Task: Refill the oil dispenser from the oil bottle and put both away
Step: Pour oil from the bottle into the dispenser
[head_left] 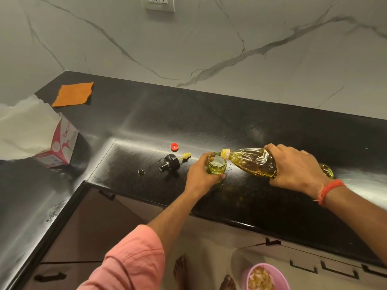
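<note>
A black countertop (240, 126) runs across the middle of the frame beneath a white marble-veined wall (188, 38) with a socket plate (158, 2) at the top edge. At the left edge stands a pink and white tissue box (60, 143) with paper billowing out of it, and an orange cloth (73, 94) lies flat in the upper left. Right of centre, the right hand (297, 166) is wrapped around the oil bottle (251, 162), which is tipped nearly flat with its yellow neck at the rim of the oil dispenser (216, 166). The left hand (203, 174) is curled around that small greenish glass jar, which stands upright on the counter. Just left of it lie the dispenser's black lid (170, 163), a small yellow brush piece (185, 156) and, slightly higher, the red bottle cap (174, 146). A pink bowl (265, 277) sits at the bottom edge, near bare feet (180, 268).
</note>
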The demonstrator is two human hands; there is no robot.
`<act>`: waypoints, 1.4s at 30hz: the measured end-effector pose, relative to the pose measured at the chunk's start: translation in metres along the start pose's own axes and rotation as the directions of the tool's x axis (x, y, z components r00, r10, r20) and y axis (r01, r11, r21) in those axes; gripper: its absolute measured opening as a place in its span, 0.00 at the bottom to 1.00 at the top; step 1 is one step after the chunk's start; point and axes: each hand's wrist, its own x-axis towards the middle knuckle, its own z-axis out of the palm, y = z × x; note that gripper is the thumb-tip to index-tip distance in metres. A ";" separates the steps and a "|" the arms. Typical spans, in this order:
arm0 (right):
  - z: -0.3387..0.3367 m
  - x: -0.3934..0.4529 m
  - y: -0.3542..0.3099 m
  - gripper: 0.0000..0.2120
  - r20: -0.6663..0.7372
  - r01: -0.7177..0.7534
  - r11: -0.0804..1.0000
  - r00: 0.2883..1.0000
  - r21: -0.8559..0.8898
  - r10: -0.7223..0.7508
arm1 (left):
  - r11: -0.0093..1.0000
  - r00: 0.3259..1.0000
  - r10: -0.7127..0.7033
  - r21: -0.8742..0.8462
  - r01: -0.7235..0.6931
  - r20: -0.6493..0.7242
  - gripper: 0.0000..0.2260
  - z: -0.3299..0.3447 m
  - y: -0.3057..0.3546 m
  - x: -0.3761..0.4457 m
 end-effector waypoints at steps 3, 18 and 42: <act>-0.002 0.000 -0.002 0.42 0.012 -0.002 1.000 1.000 -0.013 0.002 | 1.000 1.000 0.001 0.003 -0.001 0.001 0.29 0.000 0.000 0.000; -0.008 0.000 -0.005 0.41 0.016 0.005 0.999 1.000 -0.052 -0.004 | 1.000 1.000 -0.013 0.000 0.013 0.021 0.30 0.000 -0.001 0.000; -0.013 -0.006 -0.005 0.40 0.027 -0.015 0.999 1.000 -0.046 0.016 | 0.999 0.999 -0.028 0.031 0.027 0.037 0.30 -0.002 0.002 0.000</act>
